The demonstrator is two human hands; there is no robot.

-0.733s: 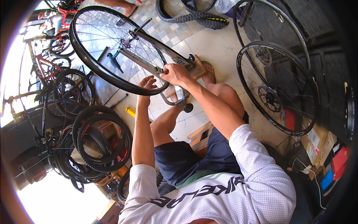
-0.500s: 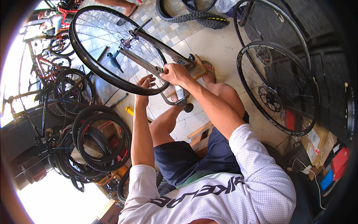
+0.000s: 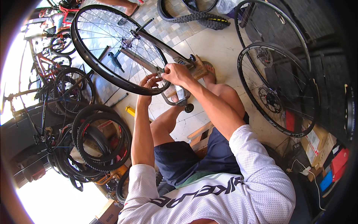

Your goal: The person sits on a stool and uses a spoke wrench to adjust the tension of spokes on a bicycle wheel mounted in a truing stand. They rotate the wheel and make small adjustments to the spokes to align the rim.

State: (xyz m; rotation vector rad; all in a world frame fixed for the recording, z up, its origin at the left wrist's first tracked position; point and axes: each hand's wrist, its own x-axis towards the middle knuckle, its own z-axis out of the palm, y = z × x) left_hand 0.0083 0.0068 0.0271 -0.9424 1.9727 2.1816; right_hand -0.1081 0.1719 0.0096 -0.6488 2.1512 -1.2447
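Observation:
A bare black bicycle wheel with thin spokes is mounted in a metal truing stand in front of me. At the near part of the rim, my right hand has its thumb and fingers pinched together. Whatever lies in that pinch is too small to make out. My left hand is at the rim just to the left, its fingers bent, apart and pointing toward the right hand. The stand's lower clamp with a round black knob sits below my hands. A blue-handled tool shows beyond the spokes.
Two more wheels lean at the right against dark panels. Loose tyres are heaped at the left, near several parked bicycles. Another tyre lies on the far floor. A person's leg shows at the top.
My left hand's fingers have shifted right and stretched toward my right hand. The right hand keeps its pinch at nearly the same place. The wheel stays in the stand.

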